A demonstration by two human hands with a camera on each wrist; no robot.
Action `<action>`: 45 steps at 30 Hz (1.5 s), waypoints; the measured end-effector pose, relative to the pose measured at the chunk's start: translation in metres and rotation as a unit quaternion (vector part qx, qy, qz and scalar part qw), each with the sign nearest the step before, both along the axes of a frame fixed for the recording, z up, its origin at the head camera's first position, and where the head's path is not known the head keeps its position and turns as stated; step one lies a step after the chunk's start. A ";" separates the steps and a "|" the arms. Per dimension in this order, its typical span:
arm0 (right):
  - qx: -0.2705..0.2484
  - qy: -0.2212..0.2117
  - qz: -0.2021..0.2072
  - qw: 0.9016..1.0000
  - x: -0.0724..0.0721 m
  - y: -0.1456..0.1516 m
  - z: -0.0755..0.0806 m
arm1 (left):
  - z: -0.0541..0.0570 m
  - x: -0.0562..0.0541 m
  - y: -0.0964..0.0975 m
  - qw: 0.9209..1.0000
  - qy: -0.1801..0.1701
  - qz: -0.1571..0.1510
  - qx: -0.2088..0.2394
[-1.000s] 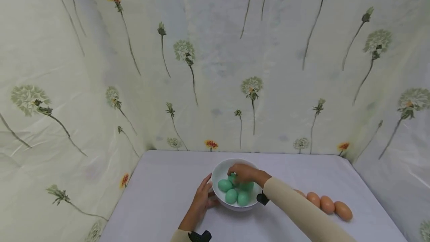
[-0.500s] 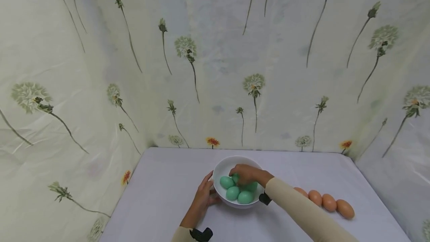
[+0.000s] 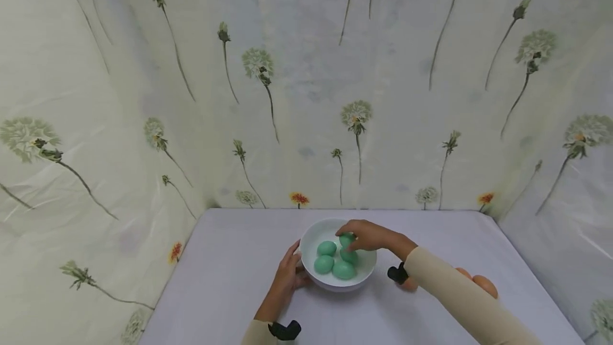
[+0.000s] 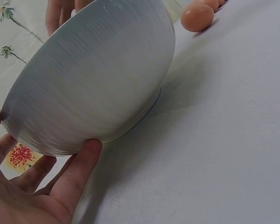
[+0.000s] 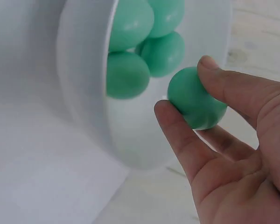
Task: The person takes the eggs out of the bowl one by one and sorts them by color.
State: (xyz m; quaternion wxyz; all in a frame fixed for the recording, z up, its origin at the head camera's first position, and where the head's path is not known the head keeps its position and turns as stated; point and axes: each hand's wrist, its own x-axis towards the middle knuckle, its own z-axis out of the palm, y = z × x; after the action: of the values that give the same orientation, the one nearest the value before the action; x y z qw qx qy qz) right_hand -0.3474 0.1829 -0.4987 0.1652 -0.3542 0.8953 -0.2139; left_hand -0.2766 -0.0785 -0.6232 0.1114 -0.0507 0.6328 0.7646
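Note:
A white bowl (image 3: 338, 287) stands on the table with several green eggs (image 3: 326, 248) inside. My left hand (image 3: 287, 273) holds the bowl's left side; in the left wrist view its thumb (image 4: 86, 161) presses low by the foot and the fingers spread up along the wall. Over the right part of the bowl, my right hand (image 3: 367, 234) pinches one green egg (image 5: 191, 100) between thumb and fingers. The right wrist view shows that egg apart from the others, close to the bowl's inner wall.
Brown eggs (image 3: 485, 286) lie on the table to the right, partly covered by my right sleeve (image 3: 460, 297). The white-covered table (image 3: 230, 260) meets a flower-printed curtain (image 3: 306, 121) at the back and sides.
My right hand has moved up and to the right with the green egg, away from the other green eggs. More of the brown eggs are now behind the sleeve. My left hand stays on the bowl.

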 end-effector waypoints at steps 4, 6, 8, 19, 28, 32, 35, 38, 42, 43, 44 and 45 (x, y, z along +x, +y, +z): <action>-0.024 -0.013 -0.020 0.999 0.011 0.029 0.014 | -0.002 -0.001 0.000 1.000 -0.001 0.001 0.006; -0.035 -0.023 -0.031 0.999 0.019 0.042 0.021 | -0.003 0.000 0.000 1.000 -0.001 0.000 0.006; -0.045 -0.029 -0.041 0.998 0.029 0.055 0.027 | -0.004 0.000 -0.001 1.000 -0.001 -0.003 0.006; -0.051 -0.062 -0.093 0.992 0.080 0.115 0.020 | 0.001 -0.002 -0.001 1.000 0.008 -0.008 0.007; -0.023 -0.068 -0.130 0.989 0.120 0.147 -0.012 | -0.002 -0.003 0.002 1.000 -0.013 -0.005 0.013; -0.034 -0.049 -0.115 0.992 0.133 0.160 -0.027 | -0.001 -0.003 0.002 1.000 -0.009 -0.002 0.009; -0.058 -0.026 -0.099 0.993 0.138 0.166 -0.038 | 0.001 -0.003 0.002 1.000 0.000 -0.001 0.009; -0.057 0.000 -0.098 0.994 0.142 0.170 -0.050 | 0.002 -0.002 0.001 1.000 0.006 -0.002 0.009; -0.034 0.012 -0.106 0.994 0.147 0.172 -0.065 | 0.002 0.000 0.001 1.000 0.006 -0.006 0.009; -0.028 0.012 -0.108 0.994 0.149 0.172 -0.067 | 0.001 0.001 0.001 1.000 0.005 -0.007 0.010; -0.026 0.014 -0.108 0.994 0.150 0.172 -0.070 | 0.001 0.001 0.002 1.000 0.002 -0.007 0.010; -0.025 0.017 -0.109 0.994 0.152 0.172 -0.072 | 0.000 0.002 0.002 1.000 -0.002 -0.007 0.009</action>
State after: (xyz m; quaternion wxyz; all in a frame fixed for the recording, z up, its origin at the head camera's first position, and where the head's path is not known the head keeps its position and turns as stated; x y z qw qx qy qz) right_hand -0.1954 0.3548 -0.5709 0.1172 -0.2616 0.9257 -0.2467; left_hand -0.2745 -0.0764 -0.6229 0.1186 -0.0464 0.6257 0.7696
